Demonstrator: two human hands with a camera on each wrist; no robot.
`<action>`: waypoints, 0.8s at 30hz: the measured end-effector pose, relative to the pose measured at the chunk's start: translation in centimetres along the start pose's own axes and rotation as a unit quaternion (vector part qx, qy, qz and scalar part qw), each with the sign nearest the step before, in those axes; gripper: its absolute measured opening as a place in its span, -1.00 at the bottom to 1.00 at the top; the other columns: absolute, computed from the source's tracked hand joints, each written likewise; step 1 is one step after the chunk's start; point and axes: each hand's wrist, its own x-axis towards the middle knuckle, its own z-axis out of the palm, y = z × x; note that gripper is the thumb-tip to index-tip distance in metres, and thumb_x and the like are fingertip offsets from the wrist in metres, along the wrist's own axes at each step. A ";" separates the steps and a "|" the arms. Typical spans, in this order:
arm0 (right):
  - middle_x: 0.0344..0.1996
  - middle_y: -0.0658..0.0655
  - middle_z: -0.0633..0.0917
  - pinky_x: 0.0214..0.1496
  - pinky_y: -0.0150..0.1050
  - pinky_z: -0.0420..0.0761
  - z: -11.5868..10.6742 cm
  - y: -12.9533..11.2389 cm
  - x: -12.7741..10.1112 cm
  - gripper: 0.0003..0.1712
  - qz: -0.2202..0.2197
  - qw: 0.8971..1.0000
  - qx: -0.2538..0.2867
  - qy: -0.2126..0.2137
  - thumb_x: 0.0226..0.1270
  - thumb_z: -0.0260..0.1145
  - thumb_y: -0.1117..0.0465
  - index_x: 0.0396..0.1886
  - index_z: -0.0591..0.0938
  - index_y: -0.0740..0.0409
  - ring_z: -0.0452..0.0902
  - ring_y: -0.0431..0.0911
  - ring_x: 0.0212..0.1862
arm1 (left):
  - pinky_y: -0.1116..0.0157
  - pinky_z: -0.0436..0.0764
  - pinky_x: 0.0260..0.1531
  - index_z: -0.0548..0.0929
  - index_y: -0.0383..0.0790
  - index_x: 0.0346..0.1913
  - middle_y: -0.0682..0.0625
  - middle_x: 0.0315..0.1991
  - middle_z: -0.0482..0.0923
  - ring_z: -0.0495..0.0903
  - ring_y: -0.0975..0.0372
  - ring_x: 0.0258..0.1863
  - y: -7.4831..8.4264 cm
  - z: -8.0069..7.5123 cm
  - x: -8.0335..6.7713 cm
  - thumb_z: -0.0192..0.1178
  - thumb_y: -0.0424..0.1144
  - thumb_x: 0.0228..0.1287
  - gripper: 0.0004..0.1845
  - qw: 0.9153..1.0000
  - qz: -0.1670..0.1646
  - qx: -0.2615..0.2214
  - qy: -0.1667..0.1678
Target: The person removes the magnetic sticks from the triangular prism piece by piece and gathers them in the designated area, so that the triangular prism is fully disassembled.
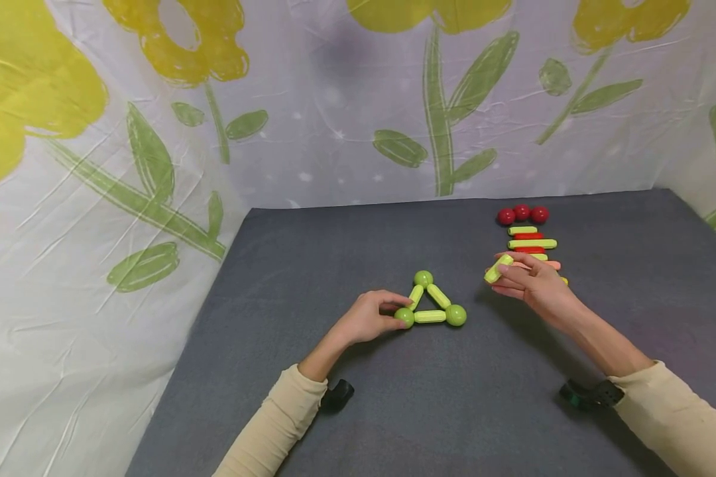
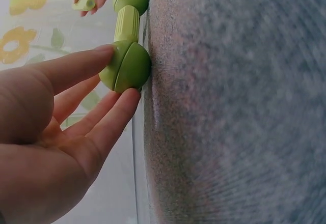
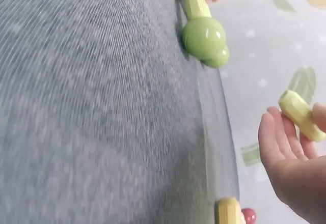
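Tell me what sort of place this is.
Probably a makeshift play or recording corner: a grey mat as the worktop, a flower-print sheet hung behind, and toy sticks and balls such as the green triangle.

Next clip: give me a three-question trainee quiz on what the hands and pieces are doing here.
1. True or false: the left hand pinches a green ball at a corner of the triangle.
2. What does the right hand hold? A) a red ball B) a yellow-green rod C) nothing
3. How many red balls sit at the far end of the row of rods?

Key: 1 true; 2 B; 3 three.
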 end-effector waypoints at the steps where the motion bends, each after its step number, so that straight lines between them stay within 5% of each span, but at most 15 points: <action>1: -0.13 0.08 0.61 0.01 -0.23 0.58 -0.2 -0.1 -0.2 -0.65 -0.001 1.000 0.002 0.003 0.45 0.15 0.26 0.13 0.31 0.23 0.64 -0.09 -0.10 | 0.37 0.57 -0.09 0.64 -0.26 0.09 -0.13 0.06 0.54 0.57 0.07 0.05 0.0 0.0 0.0 0.37 -0.43 0.12 -0.58 1.000 -0.001 -0.001 -0.001; 13: -0.02 0.02 0.66 0.04 -0.21 0.56 -2.7 -0.4 -2.5 -0.79 -0.014 0.999 0.047 -0.010 0.48 0.06 0.36 0.03 0.32 0.33 0.63 -0.10 -0.05 | 0.37 0.56 -0.07 0.60 -0.29 0.15 -0.15 0.12 0.54 0.55 0.11 0.08 0.2 -0.1 0.1 0.35 -0.46 0.14 -0.54 1.000 0.001 -0.020 -0.020; 24: -0.02 0.04 0.42 0.02 -0.22 0.58 -4.7 0.0 -4.0 -0.57 0.054 0.995 0.052 0.063 0.43 0.17 0.26 0.16 0.20 0.12 0.62 -0.15 -0.10 | 0.34 0.55 -0.03 0.51 -0.37 0.22 -0.21 0.17 0.48 0.50 0.06 0.13 0.2 0.1 0.0 0.32 -0.52 0.13 -0.47 0.998 -0.009 -0.060 -0.025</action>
